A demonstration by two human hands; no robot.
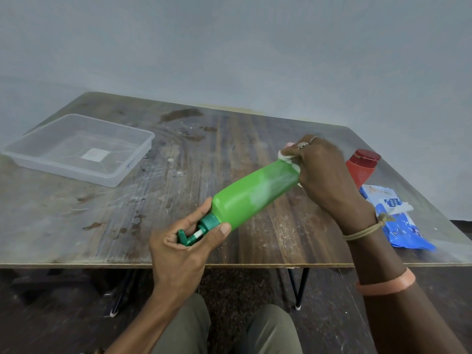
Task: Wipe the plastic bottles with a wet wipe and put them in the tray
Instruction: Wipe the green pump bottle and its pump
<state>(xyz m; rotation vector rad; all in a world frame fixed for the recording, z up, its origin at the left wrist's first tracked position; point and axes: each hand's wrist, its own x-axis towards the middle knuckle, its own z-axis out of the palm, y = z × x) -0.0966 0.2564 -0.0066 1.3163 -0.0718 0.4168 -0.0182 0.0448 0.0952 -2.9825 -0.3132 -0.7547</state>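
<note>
Nearest: 2 knees in olive trousers (268, 325), below the table edge. Table (76, 226) is dark, scuffed wood grain on thin black legs. Its front edge runs straight across the view.

Left hand (184, 241) is just over that front edge, fingers and thumb curled round the dark green pump head (190, 235) and neck of the green bottle (252, 198). It's clamped there, thumb tip on the bottle shoulder. Bottle is held off the table and tilted: pump end toward the person, base end up and away to the right. Pale smeared streaks on its far half.

Right hand (324, 172) wraps the base end, fingers curled over a white wet wipe (287, 158) bunched against the bottle. Grip is closed on wipe and base together. 2 rings on the fingers, tan thread on the wrist, orange band further up the forearm.

Right of that arm: blue wipes pack (401, 226) lying flat near the right table edge, white wipe poking out of the flap. Just behind it is a red bottle (361, 169), cap end up, partly hidden by the right hand.

Far left: clear plastic tray (63, 169) on the table, white sticker on its floor. Both bottles are outside it and well apart from it.

Behind everything: plain grey wall
</note>
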